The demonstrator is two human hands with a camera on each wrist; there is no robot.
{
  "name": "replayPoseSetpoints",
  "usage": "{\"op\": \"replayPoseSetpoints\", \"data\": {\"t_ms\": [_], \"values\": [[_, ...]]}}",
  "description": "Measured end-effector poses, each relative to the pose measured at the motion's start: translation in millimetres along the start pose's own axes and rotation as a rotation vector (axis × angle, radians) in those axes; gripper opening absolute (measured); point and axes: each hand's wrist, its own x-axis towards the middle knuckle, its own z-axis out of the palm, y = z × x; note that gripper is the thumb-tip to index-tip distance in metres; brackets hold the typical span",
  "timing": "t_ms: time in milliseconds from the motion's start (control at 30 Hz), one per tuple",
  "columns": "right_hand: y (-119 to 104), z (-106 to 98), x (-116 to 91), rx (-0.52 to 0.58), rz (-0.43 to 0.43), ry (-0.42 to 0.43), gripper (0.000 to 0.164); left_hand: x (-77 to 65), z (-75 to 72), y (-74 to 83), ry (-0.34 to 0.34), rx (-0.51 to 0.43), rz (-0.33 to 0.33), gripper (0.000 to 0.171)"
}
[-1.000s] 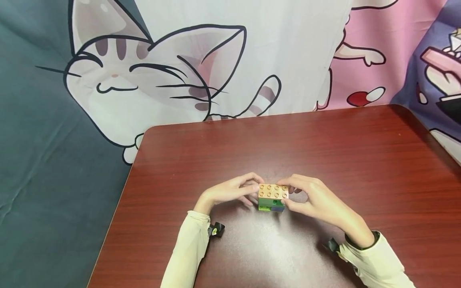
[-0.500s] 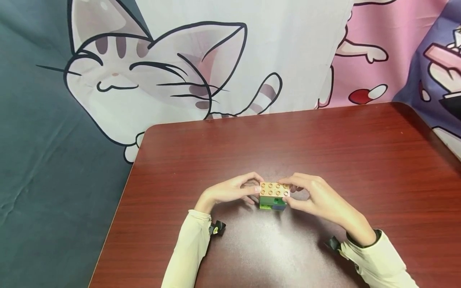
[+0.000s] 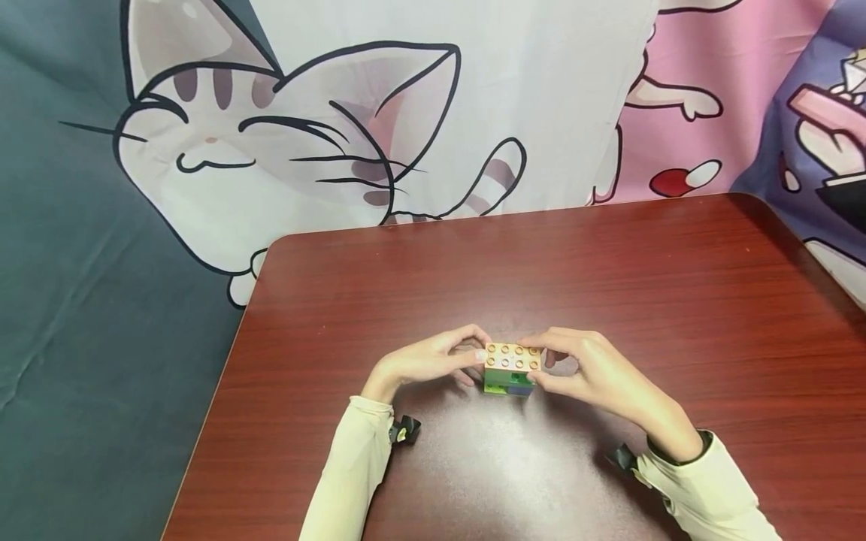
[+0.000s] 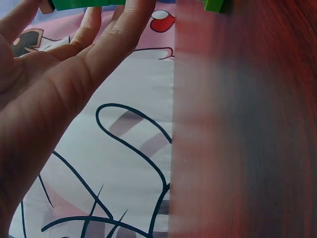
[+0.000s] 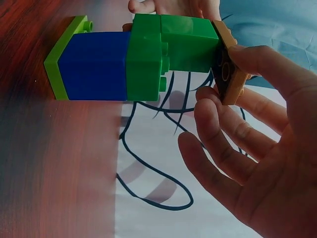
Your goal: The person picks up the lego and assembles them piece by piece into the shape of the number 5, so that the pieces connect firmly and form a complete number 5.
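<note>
A small stack of toy building bricks stands on the table between both hands. At its foot lies a lime green plate [image 5: 57, 62], with a blue brick [image 5: 94, 64] on it. Green bricks [image 5: 143, 54] sit above, and an orange eight-stud brick [image 3: 513, 356] tops the stack. From the right wrist view, the orange brick juts past the green one, so part of its dark hollow underside shows. My right hand [image 3: 595, 372] pinches the orange brick at its right end, thumb at the near edge. My left hand [image 3: 433, 357] holds the stack's upper left end between thumb and fingers.
The dark red wooden table [image 3: 379, 285] has rounded far corners. Behind it hangs a curtain [image 3: 555, 90] printed with a cartoon cat and other figures. Small black wrist cameras [image 3: 406, 430] sit at the cream sleeves [image 3: 345, 466].
</note>
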Motion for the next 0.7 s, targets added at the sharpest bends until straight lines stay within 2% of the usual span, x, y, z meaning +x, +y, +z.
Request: {"op": "replayPoseSetpoints", "data": {"t_ms": [400,700], "values": [[1.7,-0.6,-0.5,-0.017,-0.019,0.007,0.036,1.0,1.6,0.5,0.000,-0.019,0.010,0.022],[0.4,-0.3,0.7,-0.011,-0.009,0.011,0.035,-0.5,2.2,3.6,-0.042,-0.018,0.045,0.016]]}}
